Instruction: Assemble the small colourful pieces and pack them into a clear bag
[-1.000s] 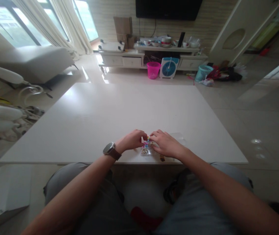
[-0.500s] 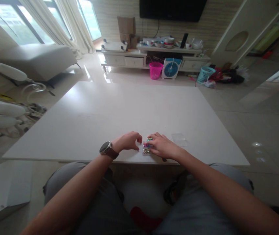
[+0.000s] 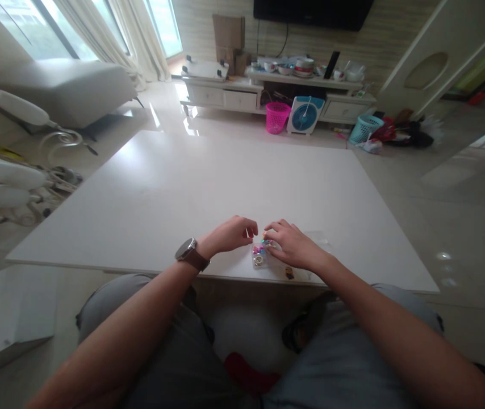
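Left hand: in it comes, the left hand (image 3: 238,233) closer to the clear box (image 3: 259,263) than a moment ago, now by its upper left corner; fingers curled towards the thumb, and whether they pinch anything I cannot tell.
Right hand: over the right side of the box goes the right hand (image 3: 291,244), fingers bent and parted from the thumb, colourful pieces (image 3: 258,249) just beside the fingertips; contact is too small to make out.
Clear box: on the table (image 3: 242,187), lower centre of the frame, below the left hand's fingertips and left of the right palm, its right part partly covered.
Ring-shaped piece: pale, round, the ring-shaped piece (image 3: 259,261) sits in the box's lower left part.
Dark and yellow piece: below the right hand, near the table's front edge, the dark and yellow piece (image 3: 289,273) lies outside the box.
Clear flat piece: right of the right hand, the clear flat piece (image 3: 319,237) rests on the table.
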Motion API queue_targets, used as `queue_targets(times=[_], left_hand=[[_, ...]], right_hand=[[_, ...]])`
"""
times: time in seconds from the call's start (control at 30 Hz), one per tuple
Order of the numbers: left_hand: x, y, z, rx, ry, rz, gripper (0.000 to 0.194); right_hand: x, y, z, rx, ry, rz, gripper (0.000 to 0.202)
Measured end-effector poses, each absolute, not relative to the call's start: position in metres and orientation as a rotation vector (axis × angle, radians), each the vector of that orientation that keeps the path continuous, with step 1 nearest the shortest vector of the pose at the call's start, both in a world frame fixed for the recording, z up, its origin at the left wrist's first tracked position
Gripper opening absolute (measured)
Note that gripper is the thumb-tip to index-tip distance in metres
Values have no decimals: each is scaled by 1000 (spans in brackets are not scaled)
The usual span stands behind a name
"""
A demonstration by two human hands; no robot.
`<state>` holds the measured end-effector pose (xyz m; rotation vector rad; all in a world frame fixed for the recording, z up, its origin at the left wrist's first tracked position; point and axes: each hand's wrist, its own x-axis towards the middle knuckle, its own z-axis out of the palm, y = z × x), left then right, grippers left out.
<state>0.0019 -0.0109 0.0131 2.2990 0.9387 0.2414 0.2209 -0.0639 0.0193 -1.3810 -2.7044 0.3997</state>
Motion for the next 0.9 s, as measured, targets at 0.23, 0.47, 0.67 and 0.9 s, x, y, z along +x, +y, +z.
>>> queue_targets(times=[0.23,0.47,0.67,0.9], left_hand=[[12,-15,7,2275,851,292,16],[16,-10,-12,2290,974,225,17],[19,-8,-19,2316,957,154,20],[13,-9,-13,2394,919,104,21]], right_hand=[[228,-67,28,-1457,-2650,347,23],[235,-68,25,-1527,-2697,362,24],[236,-65,21,-1596,-2734,405,24],[236,-61,17,-1639,-2765,398,24]])
